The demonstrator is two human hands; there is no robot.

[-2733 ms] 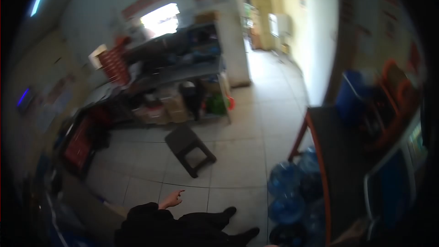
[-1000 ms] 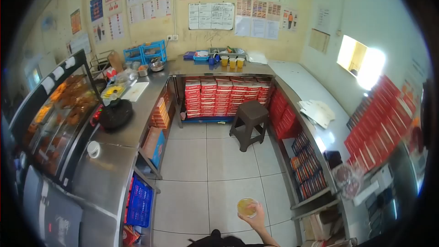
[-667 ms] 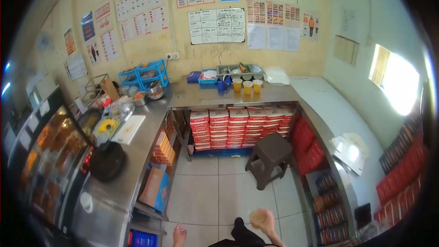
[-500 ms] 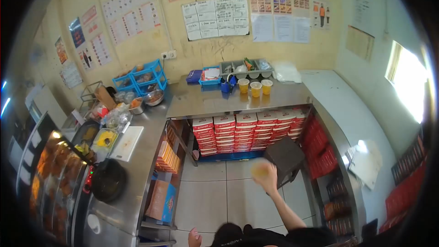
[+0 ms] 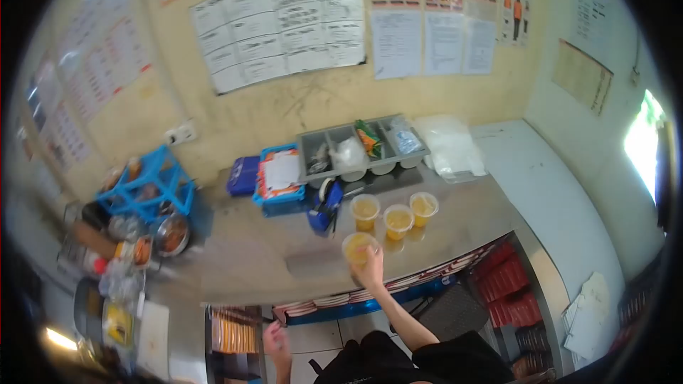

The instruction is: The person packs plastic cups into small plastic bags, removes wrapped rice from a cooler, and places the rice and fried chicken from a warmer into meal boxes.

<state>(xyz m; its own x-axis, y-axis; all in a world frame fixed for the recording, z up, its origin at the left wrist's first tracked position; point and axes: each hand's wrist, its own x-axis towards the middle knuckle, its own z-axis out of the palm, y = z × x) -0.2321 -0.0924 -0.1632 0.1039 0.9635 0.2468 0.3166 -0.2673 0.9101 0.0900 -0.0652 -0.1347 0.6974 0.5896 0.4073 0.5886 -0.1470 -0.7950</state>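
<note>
My right hand [image 5: 370, 270] is closed round a lidded clear plastic cup [image 5: 358, 247] of yellow liquid, at the front part of the steel counter [image 5: 284, 263]. Whether its base touches the steel, I cannot tell. Just behind it stand three similar cups: one cup [image 5: 365, 215] straight back, another cup [image 5: 398, 225] to the right, and a third cup [image 5: 424, 210] farther right. My left hand [image 5: 277, 345] hangs low before the counter, slightly blurred, holding nothing, with its fingers loosely apart.
At the back sit a grey compartment tray [image 5: 320, 144], a blue tape dispenser [image 5: 325, 208], a blue basket [image 5: 279, 206] of papers and some white plastic bags [image 5: 452, 146]. Blue racks [image 5: 153, 185] and a metal bowl [image 5: 173, 233] are at left. A dark stool [image 5: 452, 311] stands below, beside stacked red boxes [image 5: 501, 277].
I have come nearer to the counter. My right hand has carried its cup from above the floor near the stool to the counter beside the other three. My left hand is raised higher.
</note>
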